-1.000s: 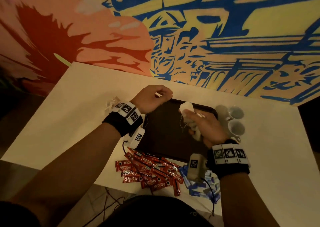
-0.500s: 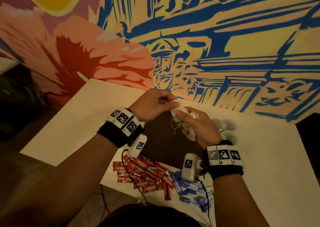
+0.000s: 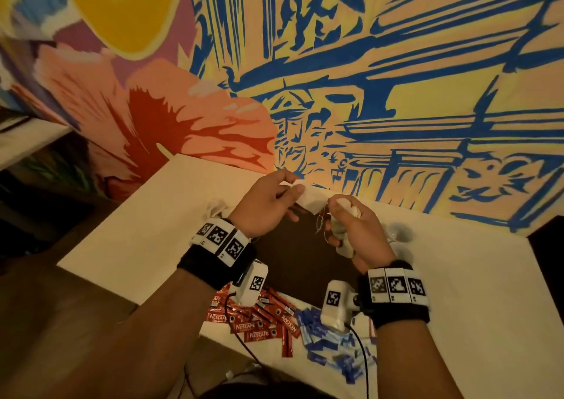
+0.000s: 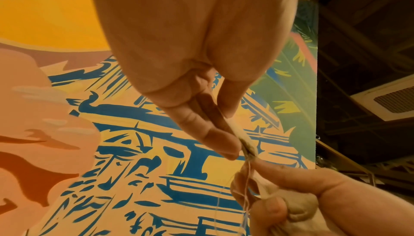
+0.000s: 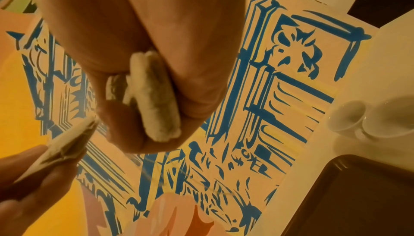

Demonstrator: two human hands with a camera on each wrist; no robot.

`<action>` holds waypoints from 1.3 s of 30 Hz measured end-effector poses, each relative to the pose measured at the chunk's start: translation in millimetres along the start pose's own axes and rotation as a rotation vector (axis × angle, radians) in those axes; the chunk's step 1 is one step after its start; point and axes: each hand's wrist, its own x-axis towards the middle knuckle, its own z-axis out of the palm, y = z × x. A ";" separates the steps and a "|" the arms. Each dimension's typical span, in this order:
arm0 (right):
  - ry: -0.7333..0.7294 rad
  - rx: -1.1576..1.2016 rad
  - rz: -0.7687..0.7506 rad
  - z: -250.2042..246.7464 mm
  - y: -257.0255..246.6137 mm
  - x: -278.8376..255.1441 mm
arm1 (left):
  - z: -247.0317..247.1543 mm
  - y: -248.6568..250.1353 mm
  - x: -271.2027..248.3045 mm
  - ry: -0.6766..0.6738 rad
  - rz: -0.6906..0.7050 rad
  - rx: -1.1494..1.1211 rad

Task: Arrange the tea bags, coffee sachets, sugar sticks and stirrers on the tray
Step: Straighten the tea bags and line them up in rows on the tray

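Both hands are raised above the dark tray (image 3: 300, 266). My left hand (image 3: 293, 191) pinches one white tea bag (image 3: 309, 198) between thumb and fingers; the left wrist view shows that tea bag (image 4: 246, 144) edge-on. My right hand (image 3: 337, 205) grips a bundle of tea bags (image 3: 343, 235), seen squeezed in its fist in the right wrist view (image 5: 156, 101). Thin tangled threads (image 3: 320, 226) hang between the single bag and the bundle. Red coffee sachets (image 3: 253, 322) and blue sugar sticks (image 3: 323, 339) lie heaped on the table in front of the tray.
Two white cups (image 3: 399, 235) stand to the right of the tray, also seen as cups (image 5: 349, 117) in the right wrist view. More tea bags (image 3: 215, 209) lie on the white table (image 3: 137, 231) left of the tray. A painted wall (image 3: 366, 93) rises behind.
Both hands have lifted off the tray. The left hand came across to the bundle, took hold of one tea bag and drew it to the left, with threads trailing. The camera tilted up.
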 end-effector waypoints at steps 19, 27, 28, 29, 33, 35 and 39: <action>-0.073 -0.102 0.029 0.1 -8.2 8.8 | -0.6 -0.6 9.4 0.016 -0.020 -0.133; -0.188 -0.124 0.070 12.1 -12.8 20.3 | -13.2 -0.8 21.3 0.029 -0.003 -0.056; -0.169 -0.106 0.079 13.8 -14.0 22.4 | -16.2 0.2 22.4 0.034 0.005 -0.062; -0.148 -0.083 0.080 15.7 -15.6 24.8 | -19.3 0.5 23.5 0.040 0.013 -0.074; -0.088 -0.035 0.052 25.6 -22.7 35.8 | -29.9 -6.5 23.2 0.043 0.017 -0.161; -0.069 -0.041 0.040 31.6 -24.5 40.1 | -33.4 -12.3 20.9 0.012 0.022 -0.196; -0.042 -0.074 0.044 45.9 -27.3 48.6 | -42.3 -25.1 22.7 0.028 0.049 -0.223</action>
